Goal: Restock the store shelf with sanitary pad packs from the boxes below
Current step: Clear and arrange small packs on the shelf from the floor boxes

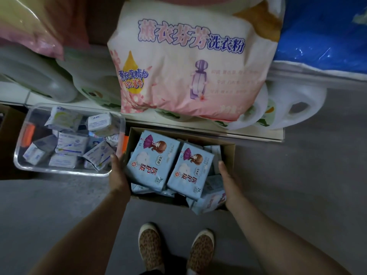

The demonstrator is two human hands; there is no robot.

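Grey floor (59,211) fills the lower frame. A white shelf (258,135) runs across the top, edge just above the boxes.

On the shelf: one large pink-and-white bag (188,62) printed with Chinese characters, lying over white jugs (297,108); at least three jugs are visible, the full count cannot be told. One blue bag (321,36) at far right, one yellowish-pink bag (29,26) at far left.

On the floor, two containers side by side, touching or nearly so. One cardboard box (228,151), open, holds light-blue pad packs. Two packs lie on top, face up: left pack (153,159) and right pack (190,171), edges touching. More packs lie beneath and at the near right corner; their number cannot be told. One clear tub (19,153) to the left holds roughly ten smaller white-and-blue packets (71,143), jumbled.

Left hand (119,173) grips the box's left wall, thumb outside, fingers hidden inside beside the left pack. Right hand (230,183) holds the box's right side, thumb up along the wall; its fingers are hidden.

Two leopard-print shoes (151,247) stand below the box.
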